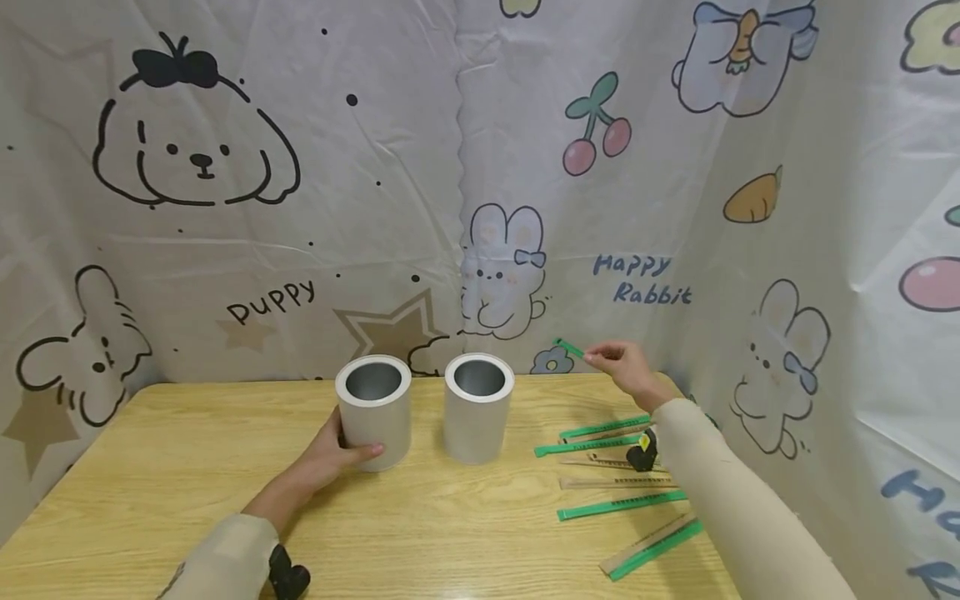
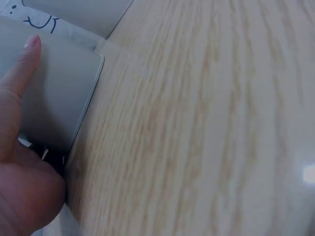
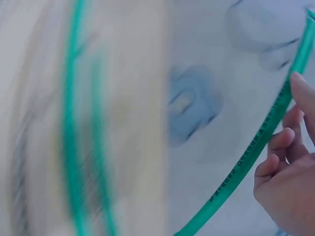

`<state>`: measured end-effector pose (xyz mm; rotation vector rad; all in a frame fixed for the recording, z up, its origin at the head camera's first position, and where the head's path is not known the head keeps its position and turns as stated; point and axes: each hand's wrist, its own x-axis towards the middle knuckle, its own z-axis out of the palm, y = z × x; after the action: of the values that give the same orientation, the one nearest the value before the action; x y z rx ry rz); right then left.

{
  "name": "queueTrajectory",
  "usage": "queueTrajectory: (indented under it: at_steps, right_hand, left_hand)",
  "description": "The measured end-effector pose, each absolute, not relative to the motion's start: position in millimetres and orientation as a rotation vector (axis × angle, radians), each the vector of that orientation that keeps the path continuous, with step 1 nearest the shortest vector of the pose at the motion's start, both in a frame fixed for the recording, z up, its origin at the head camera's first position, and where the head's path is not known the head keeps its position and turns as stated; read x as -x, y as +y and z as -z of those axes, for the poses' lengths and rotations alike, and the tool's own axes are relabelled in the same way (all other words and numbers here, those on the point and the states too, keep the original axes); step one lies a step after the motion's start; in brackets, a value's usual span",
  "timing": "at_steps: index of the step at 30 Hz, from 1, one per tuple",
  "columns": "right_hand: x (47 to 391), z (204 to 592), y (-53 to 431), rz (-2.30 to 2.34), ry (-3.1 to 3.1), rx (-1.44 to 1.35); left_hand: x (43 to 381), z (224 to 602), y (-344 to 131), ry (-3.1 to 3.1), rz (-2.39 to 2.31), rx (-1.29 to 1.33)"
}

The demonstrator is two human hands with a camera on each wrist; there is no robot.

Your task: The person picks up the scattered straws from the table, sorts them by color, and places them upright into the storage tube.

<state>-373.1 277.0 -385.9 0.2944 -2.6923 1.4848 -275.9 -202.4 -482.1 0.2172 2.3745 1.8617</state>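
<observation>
My left hand [image 1: 324, 460] grips the left of two white cylindrical canisters [image 1: 390, 429], its thumb laid across the near side. Both stand upright on the table with open, dark grey insides. In the left wrist view the thumb [image 2: 24, 66] presses along the canister's wall [image 2: 64, 83]. Beyond the table's far right, my right hand [image 1: 628, 371] is raised, pinching a slim green wrapped straw [image 1: 568, 347] between thumb and fingers. Dark print runs along this straw [image 3: 251, 152] in the right wrist view. Right of the held canister stands the second canister [image 1: 476, 425].
Several green wrapped straws [image 1: 622, 505] and brown paper-wrapped ones [image 1: 592, 483] lie spread on the right of the wooden table [image 1: 450, 533]. My right forearm [image 1: 738, 492] passes over their ends. A printed curtain [image 1: 390, 208] hangs close behind the table and along its right side.
</observation>
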Motion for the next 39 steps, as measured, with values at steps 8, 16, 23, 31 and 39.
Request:
queueTrajectory:
  at_steps: [8,16,23,31,39]
  right_hand:
    - [356,302,194,-2.170,-2.120,-0.434]
    - [332,263,98,-2.688,-1.605,-0.718]
    - [321,287,27,-2.848,-1.599,-0.716]
    - [323,329,-1,-2.742,-1.935,-0.467]
    - [340,318,64,-2.380,-2.163,-0.371]
  left_hand:
    - [278,484,-203,2.414,-1.824,-0.186]
    - [278,486,-205,2.414,-1.833,-0.170]
    - [277,484,-204,2.412,-1.817,-0.179]
    - [278,486,-198,2.367,-1.841,-0.183]
    - [275,482,-201,2.382,-1.831,-0.163]
